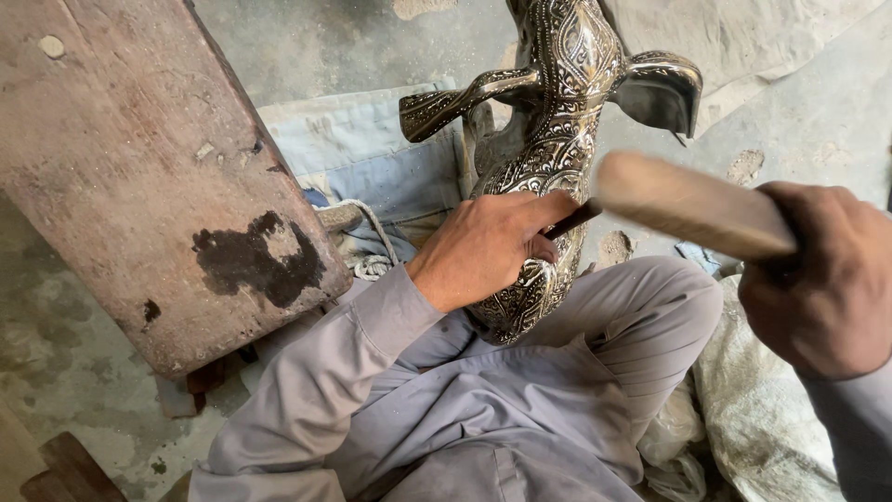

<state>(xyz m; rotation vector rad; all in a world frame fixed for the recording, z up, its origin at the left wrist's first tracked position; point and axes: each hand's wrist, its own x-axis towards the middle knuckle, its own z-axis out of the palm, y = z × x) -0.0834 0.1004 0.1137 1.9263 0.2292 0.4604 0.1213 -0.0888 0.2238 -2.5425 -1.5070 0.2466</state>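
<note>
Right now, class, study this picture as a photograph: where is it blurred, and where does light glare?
Head view: the wooden mallet in the right hand is smeared by motion blur; the left hand, gripping a thin dark tool, stays sharp; bright highlights gleam off the embossed metal figure; light is soft and even, with faint shadows on the wooden bench.

Left hand (488, 246) pinches a thin dark chisel (571, 220) against the ornate engraved metal figure (557, 121) resting in the lap. Right hand (822, 279) has a full grip on a blurred wooden mallet (692, 204) just above the chisel. Worn wooden plank (149, 158) sits left.
</note>
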